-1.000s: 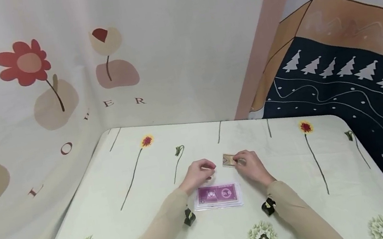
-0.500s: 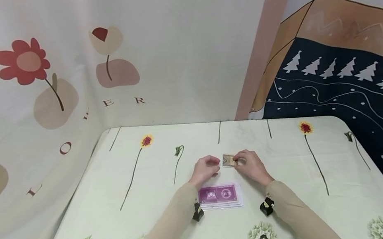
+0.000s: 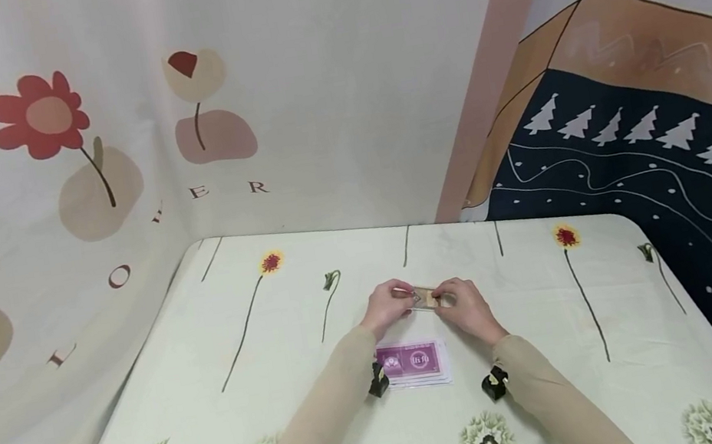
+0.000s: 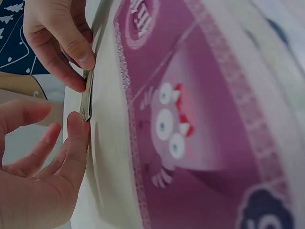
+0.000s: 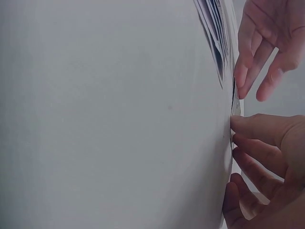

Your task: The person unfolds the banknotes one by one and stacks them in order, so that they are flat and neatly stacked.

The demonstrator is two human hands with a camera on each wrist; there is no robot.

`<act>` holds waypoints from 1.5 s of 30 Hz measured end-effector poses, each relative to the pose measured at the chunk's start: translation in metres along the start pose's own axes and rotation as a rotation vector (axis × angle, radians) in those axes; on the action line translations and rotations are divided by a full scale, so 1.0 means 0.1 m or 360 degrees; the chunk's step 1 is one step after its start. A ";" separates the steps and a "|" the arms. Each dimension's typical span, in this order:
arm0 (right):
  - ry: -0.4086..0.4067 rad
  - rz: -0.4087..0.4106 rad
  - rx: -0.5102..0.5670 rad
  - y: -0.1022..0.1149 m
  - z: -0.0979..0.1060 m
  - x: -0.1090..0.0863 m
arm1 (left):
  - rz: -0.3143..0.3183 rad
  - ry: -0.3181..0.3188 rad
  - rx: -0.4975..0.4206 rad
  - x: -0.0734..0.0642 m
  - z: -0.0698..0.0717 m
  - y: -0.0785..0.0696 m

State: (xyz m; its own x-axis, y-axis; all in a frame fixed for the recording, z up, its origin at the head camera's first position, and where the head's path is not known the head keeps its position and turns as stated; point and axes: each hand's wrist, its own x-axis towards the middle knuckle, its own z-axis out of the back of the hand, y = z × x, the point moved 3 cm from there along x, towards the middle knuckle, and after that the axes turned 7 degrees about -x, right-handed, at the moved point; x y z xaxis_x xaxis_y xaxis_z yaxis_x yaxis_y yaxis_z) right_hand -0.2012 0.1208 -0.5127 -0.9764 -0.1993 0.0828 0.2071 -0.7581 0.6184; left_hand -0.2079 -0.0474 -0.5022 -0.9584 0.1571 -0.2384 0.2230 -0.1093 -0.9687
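A small tan paper note [image 3: 423, 297] lies low over the table between both hands in the head view. My right hand [image 3: 470, 309] pinches its right end between thumb and fingers. My left hand [image 3: 387, 307] is at the note's left end, its fingers relaxed and spread in the left wrist view, where a fingertip [image 4: 76, 125] meets or nearly meets the tan note [image 4: 86, 101]. Nearer the body sits a stack of purple play banknotes [image 3: 414, 360], partly covered by the left wrist. A cartoon face with several eyes shows on its top note [image 4: 164, 126].
The table [image 3: 544, 347] wears a pale cloth printed with flowers. Behind it hangs a white curtain [image 3: 323, 103], and a dark printed cloth [image 3: 599, 168] hangs at the right. Black wrist cameras [image 3: 494, 384] sit under both forearms, the left one close to the purple stack.
My left hand has moved right and slightly away from the body, up to the tan note's left end. The right hand keeps its pinch and stays almost in place.
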 end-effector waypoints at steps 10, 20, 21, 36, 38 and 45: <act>0.0003 0.0010 0.0036 -0.02 0.00 0.02 | 0.0057 0.0043 0.0038 0.08 -0.02 0.04; 0.0051 0.0046 0.0077 -0.06 0.02 0.03 | 0.0034 -0.0041 0.0096 0.09 -0.11 0.07; 0.0062 0.0062 0.0087 -0.07 0.03 0.04 | 0.0038 -0.0055 0.0092 0.10 -0.11 0.08; 0.0292 0.0148 0.0250 -0.20 0.10 -0.04 | 0.0055 -0.0045 -0.0053 0.03 -0.14 0.15; 0.0292 0.0161 0.0253 -0.21 0.11 -0.06 | 0.0060 -0.0037 -0.0119 0.02 -0.13 0.17; 0.0232 0.0181 0.0270 -0.25 0.17 -0.13 | 0.0062 -0.0023 -0.0301 -0.01 -0.06 0.19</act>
State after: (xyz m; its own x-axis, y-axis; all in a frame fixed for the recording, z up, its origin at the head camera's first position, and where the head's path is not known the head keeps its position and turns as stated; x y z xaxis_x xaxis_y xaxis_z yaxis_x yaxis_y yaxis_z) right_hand -0.1946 0.1524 -0.5160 -0.9259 -0.3741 0.0536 0.2902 -0.6131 0.7348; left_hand -0.2014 -0.0436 -0.5206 -0.9505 0.1422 -0.2764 0.2883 0.0716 -0.9548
